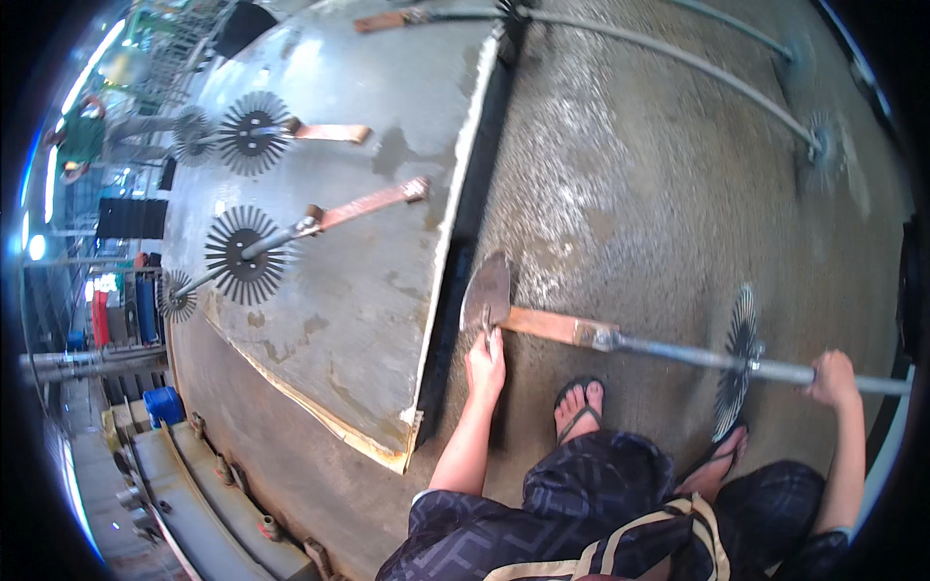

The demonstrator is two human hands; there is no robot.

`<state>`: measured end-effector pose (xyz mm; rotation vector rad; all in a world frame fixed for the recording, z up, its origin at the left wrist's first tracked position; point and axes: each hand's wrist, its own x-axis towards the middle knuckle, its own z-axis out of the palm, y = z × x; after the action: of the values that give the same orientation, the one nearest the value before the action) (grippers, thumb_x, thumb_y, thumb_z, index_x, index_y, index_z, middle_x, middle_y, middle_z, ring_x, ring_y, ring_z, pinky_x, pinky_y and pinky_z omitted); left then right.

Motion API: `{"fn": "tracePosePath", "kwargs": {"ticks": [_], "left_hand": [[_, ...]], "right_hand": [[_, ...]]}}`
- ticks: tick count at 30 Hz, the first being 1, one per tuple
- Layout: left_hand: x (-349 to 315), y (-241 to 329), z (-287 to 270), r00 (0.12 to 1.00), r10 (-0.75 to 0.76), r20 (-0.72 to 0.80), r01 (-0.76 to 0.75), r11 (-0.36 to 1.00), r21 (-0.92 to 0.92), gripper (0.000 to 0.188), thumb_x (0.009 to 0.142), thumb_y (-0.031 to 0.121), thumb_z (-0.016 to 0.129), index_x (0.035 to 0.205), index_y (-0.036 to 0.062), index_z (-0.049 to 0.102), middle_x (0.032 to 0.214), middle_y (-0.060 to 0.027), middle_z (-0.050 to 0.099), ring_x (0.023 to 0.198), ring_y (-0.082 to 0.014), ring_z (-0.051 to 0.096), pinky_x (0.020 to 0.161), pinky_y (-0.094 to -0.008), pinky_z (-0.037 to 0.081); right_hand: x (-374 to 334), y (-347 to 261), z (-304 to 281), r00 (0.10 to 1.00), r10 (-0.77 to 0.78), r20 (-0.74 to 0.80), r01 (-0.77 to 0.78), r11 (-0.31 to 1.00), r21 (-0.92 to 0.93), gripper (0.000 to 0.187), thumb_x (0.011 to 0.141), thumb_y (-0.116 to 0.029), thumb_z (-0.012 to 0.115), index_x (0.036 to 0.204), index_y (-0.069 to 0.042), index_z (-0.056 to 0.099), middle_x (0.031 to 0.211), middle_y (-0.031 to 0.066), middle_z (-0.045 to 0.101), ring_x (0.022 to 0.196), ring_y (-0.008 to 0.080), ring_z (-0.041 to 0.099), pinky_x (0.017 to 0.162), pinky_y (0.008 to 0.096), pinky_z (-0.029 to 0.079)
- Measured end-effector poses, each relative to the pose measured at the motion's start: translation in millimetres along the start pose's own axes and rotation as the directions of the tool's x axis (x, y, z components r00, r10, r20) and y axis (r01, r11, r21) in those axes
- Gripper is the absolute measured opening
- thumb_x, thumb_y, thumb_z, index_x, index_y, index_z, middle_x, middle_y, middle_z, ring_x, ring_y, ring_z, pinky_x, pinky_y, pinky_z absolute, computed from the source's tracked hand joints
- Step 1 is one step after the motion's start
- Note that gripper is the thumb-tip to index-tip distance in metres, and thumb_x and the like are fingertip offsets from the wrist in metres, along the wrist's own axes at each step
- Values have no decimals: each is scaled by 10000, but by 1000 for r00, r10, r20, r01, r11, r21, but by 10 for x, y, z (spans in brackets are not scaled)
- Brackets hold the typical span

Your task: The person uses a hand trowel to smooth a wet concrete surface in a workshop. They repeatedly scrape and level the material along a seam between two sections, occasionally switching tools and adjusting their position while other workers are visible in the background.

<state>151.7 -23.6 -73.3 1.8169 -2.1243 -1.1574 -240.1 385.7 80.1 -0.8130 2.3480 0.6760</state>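
Note:
My right hand (833, 378) is wrapped round a grey metal rod (678, 352) near its right end. A dark slotted disc (739, 363) is mounted on the rod, and a flat copper-coloured bar (545, 326) is joined to its left end. My left hand (485, 366) is closed, fingers pinched, at the lower edge of a rusty trowel-shaped metal blade (486, 292). The blade sits against the left end of the copper bar; whether they touch is hard to tell.
A large grey sheet-topped platform (339, 261) with a pale ragged edge lies left of a dark gap. More rods with slotted discs (245, 254) and copper bars rest on it. Another long rod (678, 53) lies on the wet floor. A person (82, 136) is at the far left.

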Motion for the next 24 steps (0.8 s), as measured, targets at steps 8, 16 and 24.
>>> {"fn": "tracePosePath", "kwargs": {"ticks": [8, 16, 24], "left_hand": [[-416, -329, -10, 962, -148, -230, 162, 986, 43, 477, 908, 476, 471, 889, 18, 601, 793, -284, 622, 810, -464, 603, 708, -527, 451], [-673, -389, 92, 990, -132, -55, 141, 970, 201, 510, 849, 486, 556, 1020, 7, 579, 925, -284, 631, 882, -453, 611, 781, -514, 476], [-396, 1049, -533, 707, 675, -209, -587, 726, 359, 517, 694, 299, 760, 1112, 86, 542, 1130, -148, 533, 1103, -329, 498, 917, -435, 418]], "right_hand": [[-57, 95, -40, 989, -2, -148, 17, 995, 97, 158, 464, -183, 655, 592, -94, 678, 619, 173, 608, 654, 358, 615, 670, 416, 506], [-171, 135, -91, 956, 43, -291, 10, 984, 179, 168, 441, -202, 646, 574, -104, 679, 597, 156, 604, 634, 348, 613, 666, 400, 508], [-350, 288, -383, 745, 127, -655, -5, 983, 186, 91, 463, -132, 634, 508, -60, 602, 557, 178, 564, 592, 368, 584, 609, 425, 471]]}}
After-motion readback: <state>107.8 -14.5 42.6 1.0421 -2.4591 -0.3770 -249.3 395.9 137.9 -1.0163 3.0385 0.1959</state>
